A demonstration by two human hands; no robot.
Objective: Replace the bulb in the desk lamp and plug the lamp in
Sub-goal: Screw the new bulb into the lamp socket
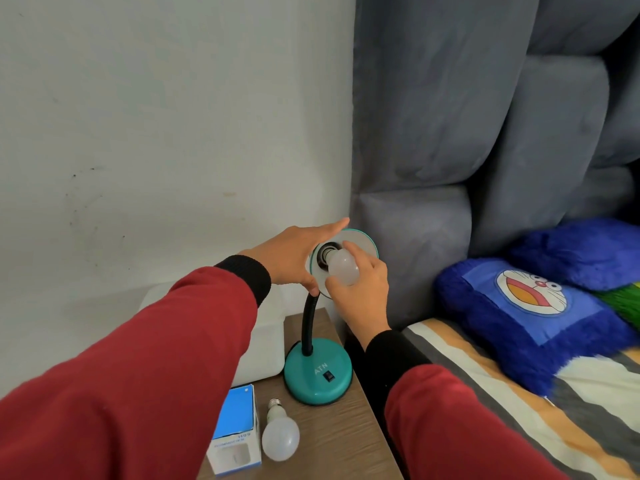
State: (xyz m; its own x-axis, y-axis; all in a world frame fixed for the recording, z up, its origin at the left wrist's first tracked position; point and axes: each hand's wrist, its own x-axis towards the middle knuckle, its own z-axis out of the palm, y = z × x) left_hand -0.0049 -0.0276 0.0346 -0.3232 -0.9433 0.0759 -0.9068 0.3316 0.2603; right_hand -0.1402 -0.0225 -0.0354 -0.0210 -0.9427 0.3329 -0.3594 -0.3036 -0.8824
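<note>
A teal desk lamp stands on a wooden bedside table [332, 441], with its round base [317, 372], black gooseneck and shade [363, 242] tilted toward me. My left hand [294, 256] grips the left rim of the shade. My right hand [360, 289] is closed around a white bulb [343, 266] whose screw end sits at the socket inside the shade. A second white bulb [280, 434] lies loose on the table beside a blue and white bulb box [235, 434]. No plug or cord is visible.
A white plastic container [263, 344] stands behind the lamp against the wall. A grey padded headboard [450, 133] rises to the right. The bed with a striped cover [519, 393] and blue plush pillows [526, 317] lies right beside the table.
</note>
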